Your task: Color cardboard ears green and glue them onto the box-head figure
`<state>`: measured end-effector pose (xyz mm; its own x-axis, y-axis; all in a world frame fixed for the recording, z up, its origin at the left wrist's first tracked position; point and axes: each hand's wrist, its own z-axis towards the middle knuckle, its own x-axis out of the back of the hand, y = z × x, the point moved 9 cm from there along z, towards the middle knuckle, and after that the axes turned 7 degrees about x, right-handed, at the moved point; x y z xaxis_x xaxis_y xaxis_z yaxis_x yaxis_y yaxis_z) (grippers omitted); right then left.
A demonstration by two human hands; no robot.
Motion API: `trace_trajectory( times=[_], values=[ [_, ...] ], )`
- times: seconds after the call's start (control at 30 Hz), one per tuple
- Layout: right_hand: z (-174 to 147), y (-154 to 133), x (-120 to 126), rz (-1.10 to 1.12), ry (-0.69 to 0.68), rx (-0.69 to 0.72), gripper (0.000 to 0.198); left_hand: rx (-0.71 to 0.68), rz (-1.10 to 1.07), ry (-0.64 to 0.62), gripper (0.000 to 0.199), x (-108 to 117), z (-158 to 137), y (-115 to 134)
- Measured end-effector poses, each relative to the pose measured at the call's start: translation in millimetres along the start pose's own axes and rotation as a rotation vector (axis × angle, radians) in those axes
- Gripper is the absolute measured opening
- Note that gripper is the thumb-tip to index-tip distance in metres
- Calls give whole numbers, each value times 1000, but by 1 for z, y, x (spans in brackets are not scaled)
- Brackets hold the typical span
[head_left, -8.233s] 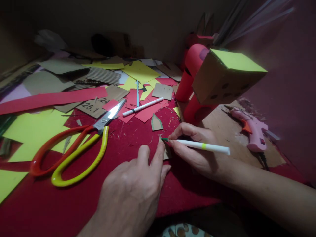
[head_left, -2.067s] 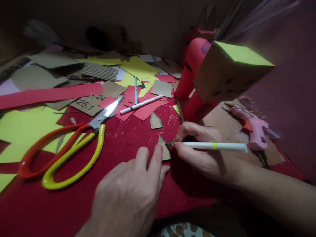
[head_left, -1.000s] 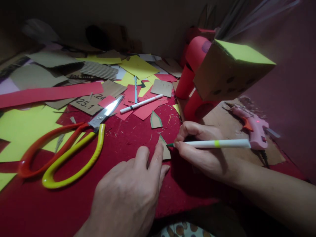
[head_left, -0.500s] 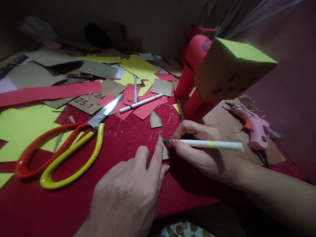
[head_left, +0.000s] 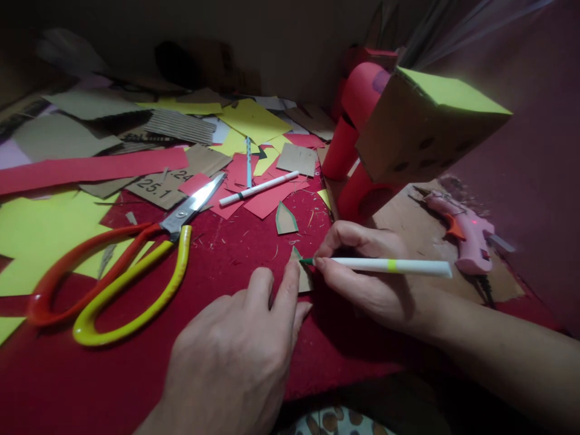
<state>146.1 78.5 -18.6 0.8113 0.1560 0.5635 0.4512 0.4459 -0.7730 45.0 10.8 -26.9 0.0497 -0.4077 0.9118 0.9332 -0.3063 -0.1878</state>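
My right hand [head_left: 362, 272] pinches a white felt-tip pen [head_left: 362, 264] with a green tip and a yellow-green band. Its tip touches the right edge of a small pointed cardboard piece [head_left: 304, 280], which has green along its upper edge. My left hand [head_left: 240, 344] presses this piece against the red tabletop with its fingertips, covering its left part. Just beyond lies a similar cardboard piece [head_left: 286, 220] with a green outline. Scissors [head_left: 181, 220] with one red and one yellow handle lie partly open, left of my left hand.
A pink glue gun [head_left: 471, 235] lies on cardboard at the right. Behind my right hand stands a cardboard box [head_left: 403, 133] with a yellow top, beside red paper tubes [head_left: 339, 148]. Another white pen [head_left: 260, 188] rests among red, yellow and cardboard scraps. Yellow sheets [head_left: 49, 229] lie left.
The pen tip has slid slightly down and right along the cardboard piece's edge, my right hand moving with it. My left hand stays in place.
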Motion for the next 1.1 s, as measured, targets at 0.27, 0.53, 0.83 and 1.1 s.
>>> trace_trajectory(
  times=[0.27,0.53,0.83,1.1],
  values=[
    [-4,5,6,38,37,-40,15,-6,-12,-1,42,-1,2,1],
    [-3,5,6,64,32,-97,12,-12,-21,-15,42,-1,2,1],
    [-4,0,7,-27,18,-65,14,-8,-22,-28,40,-2,4,2],
    [-3,1,3,-48,1,-31,12,-4,-18,-3,40,-1,1,0]
  ],
)
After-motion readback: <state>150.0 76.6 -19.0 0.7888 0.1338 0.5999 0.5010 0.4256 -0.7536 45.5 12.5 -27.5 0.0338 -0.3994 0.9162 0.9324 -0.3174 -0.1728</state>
